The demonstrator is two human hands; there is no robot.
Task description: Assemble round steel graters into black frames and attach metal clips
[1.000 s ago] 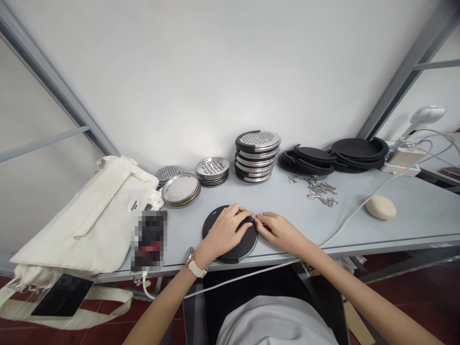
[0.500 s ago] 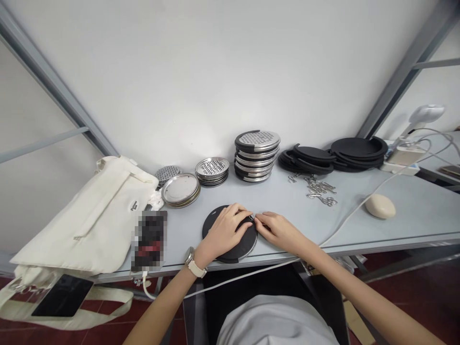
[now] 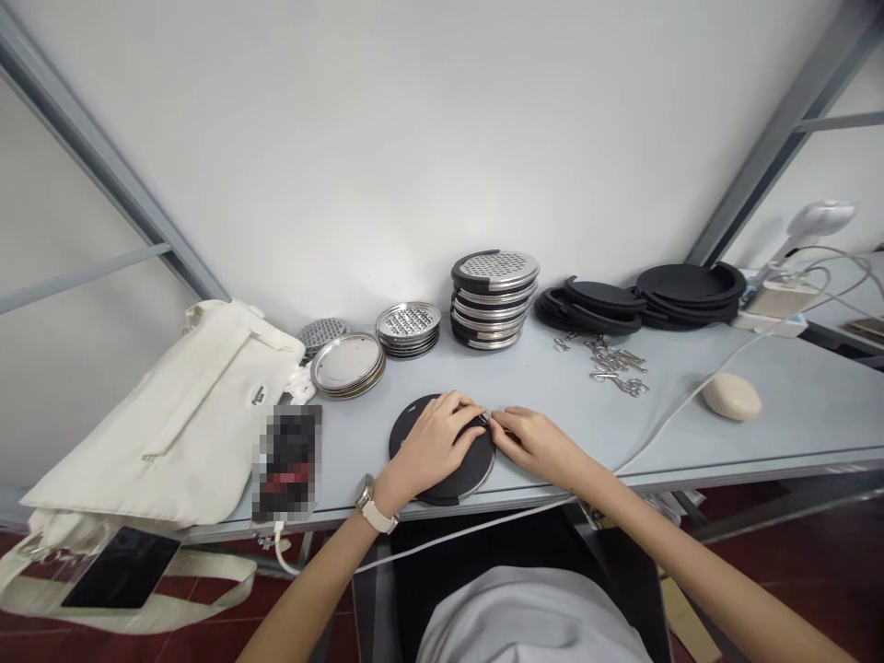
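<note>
Black disc [image 3: 470,471] is lying beneath the spread left hand [image 3: 436,439], the right hand [image 3: 530,438] is pinching a metal piece [image 3: 484,419] at two o'clock, seemingly demanding steadiness.

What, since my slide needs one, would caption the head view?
Left hand on a black disc, right hand at its edge; graters stacked behind.

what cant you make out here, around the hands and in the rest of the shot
All in the head view:
- Middle of the black disc: hidden under the left hand.
- Small metal piece: too small, partly covered by fingertips, so the right hand's grip on it is unclear.
- Faces of the lower discs in the tall stack: covered by those above.
- Dark and red item: pixelated.
</note>
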